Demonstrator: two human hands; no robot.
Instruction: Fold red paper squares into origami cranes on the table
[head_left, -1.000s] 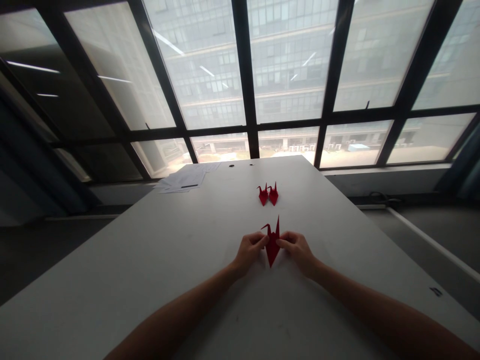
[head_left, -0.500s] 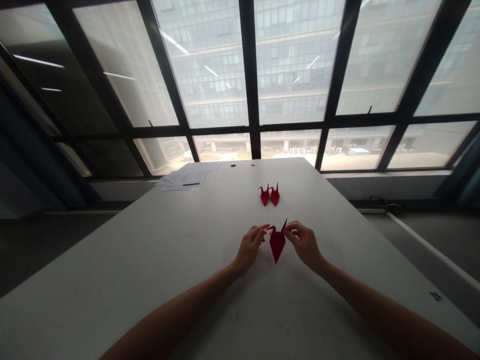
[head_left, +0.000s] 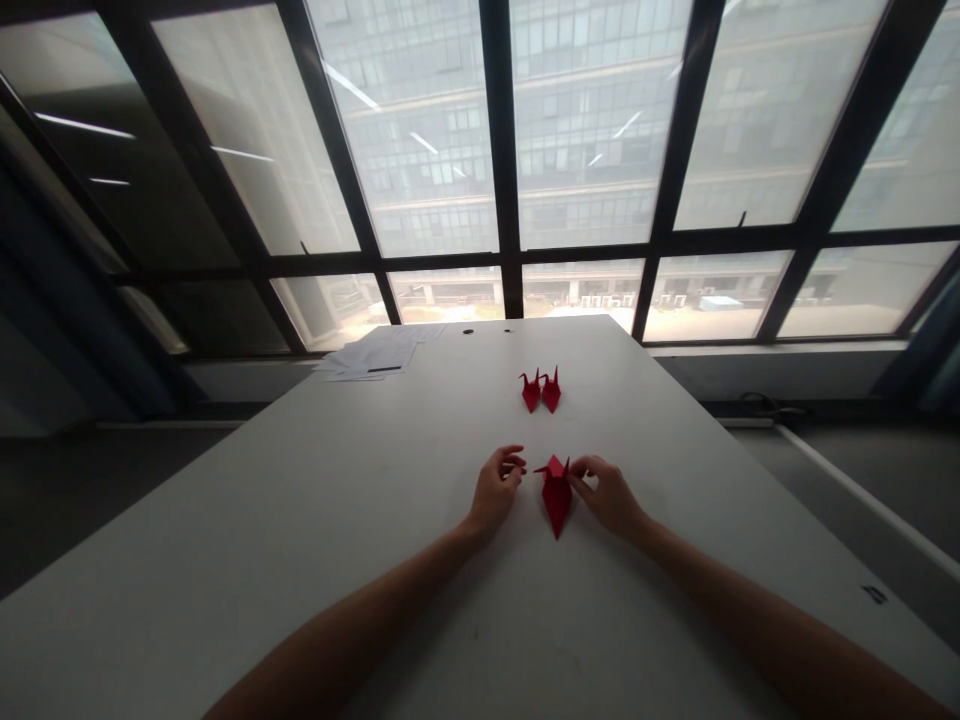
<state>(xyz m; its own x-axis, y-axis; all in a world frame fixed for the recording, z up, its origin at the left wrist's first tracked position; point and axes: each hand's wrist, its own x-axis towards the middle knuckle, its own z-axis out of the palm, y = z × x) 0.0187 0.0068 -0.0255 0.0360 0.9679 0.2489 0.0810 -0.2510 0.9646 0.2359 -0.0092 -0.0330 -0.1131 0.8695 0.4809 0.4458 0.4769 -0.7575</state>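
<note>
- My right hand is narrowed to a pinch, thumb and fingertips meeting at the slim upright spike on the near crane's right side.
- My left hand is loosely spread, its fingers softly curled and parted, just beside the crane's other point but apart from it.
- Between my two hands sits the red folded crane, which looks like paper: a kite-shaped body tapering to a sharp tip towards me, with crisp, flat faces.
- On its left a thin neck bends over into a small pointed head that reaches towards my left fingers; a brighter red facet catches light at the top, between neck and spike.
- Beyond my hands, two smaller-looking red cranes stand side by side, wings nearly touching, each with a hooked neck and a straight, pointed tail.
- Under my hands and forearms spreads the white table, smooth and matte, with a few faint smudges nearer me.
- Far ahead and left of my left hand, thin white sheets overlap loosely, a slim dark stick-like object lying on them.
- Well to the right of my right forearm, a small dark patch marks the tabletop near its edge.
</note>
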